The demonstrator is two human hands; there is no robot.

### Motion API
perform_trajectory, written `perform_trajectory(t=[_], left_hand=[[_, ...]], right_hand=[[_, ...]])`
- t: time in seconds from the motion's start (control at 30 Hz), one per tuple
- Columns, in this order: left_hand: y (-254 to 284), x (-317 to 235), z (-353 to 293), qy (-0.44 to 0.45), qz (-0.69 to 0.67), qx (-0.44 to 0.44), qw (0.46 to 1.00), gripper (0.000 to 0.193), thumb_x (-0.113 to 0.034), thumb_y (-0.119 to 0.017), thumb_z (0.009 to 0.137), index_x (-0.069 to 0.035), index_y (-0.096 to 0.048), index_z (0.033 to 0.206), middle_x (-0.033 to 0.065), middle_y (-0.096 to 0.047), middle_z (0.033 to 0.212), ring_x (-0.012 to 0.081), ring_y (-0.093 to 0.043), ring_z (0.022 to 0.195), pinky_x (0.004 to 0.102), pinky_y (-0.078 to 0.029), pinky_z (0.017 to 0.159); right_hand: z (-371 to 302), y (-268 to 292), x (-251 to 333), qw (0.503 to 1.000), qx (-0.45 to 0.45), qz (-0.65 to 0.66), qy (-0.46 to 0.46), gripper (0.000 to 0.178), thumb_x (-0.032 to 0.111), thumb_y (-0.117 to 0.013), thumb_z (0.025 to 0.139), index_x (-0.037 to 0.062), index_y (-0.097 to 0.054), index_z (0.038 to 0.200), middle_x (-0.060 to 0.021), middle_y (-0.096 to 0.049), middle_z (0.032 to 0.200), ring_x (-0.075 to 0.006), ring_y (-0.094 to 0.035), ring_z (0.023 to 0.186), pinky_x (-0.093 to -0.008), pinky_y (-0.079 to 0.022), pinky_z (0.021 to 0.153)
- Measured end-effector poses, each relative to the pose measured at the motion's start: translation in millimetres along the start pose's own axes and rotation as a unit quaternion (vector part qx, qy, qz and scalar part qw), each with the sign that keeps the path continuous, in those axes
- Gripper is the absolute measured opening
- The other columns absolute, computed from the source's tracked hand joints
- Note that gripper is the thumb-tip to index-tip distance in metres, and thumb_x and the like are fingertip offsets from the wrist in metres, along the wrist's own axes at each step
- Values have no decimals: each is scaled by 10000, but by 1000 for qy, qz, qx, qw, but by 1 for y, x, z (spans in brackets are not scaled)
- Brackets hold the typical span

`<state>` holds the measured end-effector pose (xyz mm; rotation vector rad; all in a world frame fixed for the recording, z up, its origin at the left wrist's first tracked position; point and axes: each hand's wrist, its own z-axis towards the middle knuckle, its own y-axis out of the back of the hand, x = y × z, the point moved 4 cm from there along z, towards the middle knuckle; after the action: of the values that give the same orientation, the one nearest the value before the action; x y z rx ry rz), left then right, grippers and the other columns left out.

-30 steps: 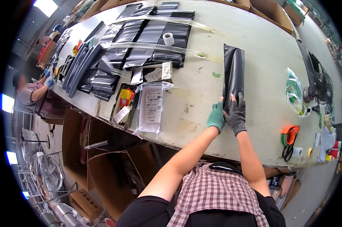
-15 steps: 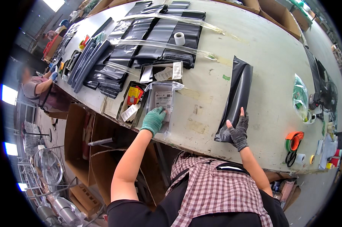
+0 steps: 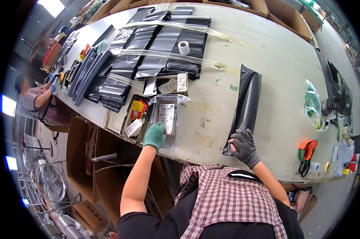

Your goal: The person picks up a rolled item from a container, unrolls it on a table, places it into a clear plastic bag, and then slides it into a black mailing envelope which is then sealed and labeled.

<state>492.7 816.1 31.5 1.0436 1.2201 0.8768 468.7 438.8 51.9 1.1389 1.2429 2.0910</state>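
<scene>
My left hand, in a green glove, has its fingers closed at the lower edge of a white printed label. The label lies over a grey plastic-lined tray at the table's front edge. To the right, my right hand, in a dark grey fingerless glove, is closed on the near end of a long black plastic bag. That bag lies lengthwise away from me, its surface bulging and creased. My right thumb shows at the bag's near edge; the glove hides part of that end.
Beside the tray are a box with red-yellow packets and another with labels. Black bags lie under clear strips, with a white roll on top. Tape rolls, scissors and a fan are right. A co-worker stands far left.
My left hand has drawn back toward me, and the label now shows more fully and tilted. My right hand's fingers have curled in over the bag's near end. The view has shifted slightly.
</scene>
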Motion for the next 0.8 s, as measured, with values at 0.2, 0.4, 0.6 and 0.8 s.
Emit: perform_trajectory(t=[0.2,0.4,0.6,0.8], left_hand=[[12,13,12,82,-122,65,987,129,-16,-634,759,-57,-545,844,139,-604,804,367,-580,773,407,-467,687],[35,5,24,46,-143,-188,971,404,31,-555,808,-83,-509,1194,173,-631,934,349,-605,828,395,-476,744],[45,9,29,43,-103,-176,978,180,-13,-629,780,-39,-648,957,146,-631,882,312,-600,798,374,-481,736],[56,13,26,63,-74,-164,982,88,-82,-661,797,-27,-648,864,148,-633,812,324,-594,756,377,-472,700]], right_hand=[[0,0,-6,999,38,29,-8,138,177,-652,757,173,-657,896,-3,-616,1024,-228,-494,1173,-443,-207,1112],[5,5,-3,998,48,35,-17,156,168,-650,761,162,-658,917,-16,-618,1016,-240,-505,1150,-438,-238,1098],[71,-9,62,984,82,142,64,293,150,-604,779,62,-606,1060,-90,-592,1041,-270,-512,1090,-370,-424,957],[167,-108,157,960,149,-34,236,578,497,-520,868,12,-572,1179,-157,-572,1174,-300,-469,1192,-407,-319,1029]])
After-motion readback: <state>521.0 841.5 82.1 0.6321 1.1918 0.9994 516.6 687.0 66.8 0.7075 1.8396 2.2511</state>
